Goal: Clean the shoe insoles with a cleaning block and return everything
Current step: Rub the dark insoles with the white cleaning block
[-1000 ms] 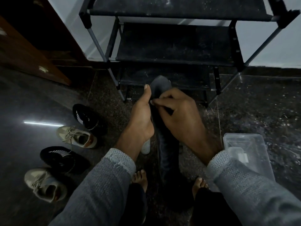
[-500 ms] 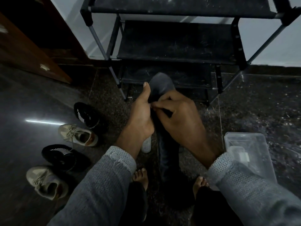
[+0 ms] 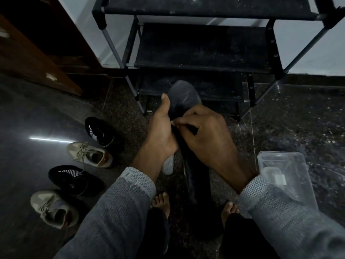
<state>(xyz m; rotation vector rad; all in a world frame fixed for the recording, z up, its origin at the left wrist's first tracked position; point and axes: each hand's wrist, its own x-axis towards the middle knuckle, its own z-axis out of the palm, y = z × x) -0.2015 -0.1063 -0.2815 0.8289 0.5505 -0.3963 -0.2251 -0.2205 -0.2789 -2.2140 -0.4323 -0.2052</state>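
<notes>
between both knees, left hand (image 3: 160, 133) and right hand (image 3: 203, 135) grip a long dark insole (image 3: 182, 99).

You're working in dim, bluish light, with one bright streak of glare on the polished floor (image 3: 28, 146) at left. Wide-angle bending warps the shoe rack (image 3: 201, 45), and shadows swallow detail.

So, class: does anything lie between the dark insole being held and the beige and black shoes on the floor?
Nothing visible does. The dark grey insole is gripped by the left hand and right hand; bare floor separates it from the nearest black shoe.
</notes>
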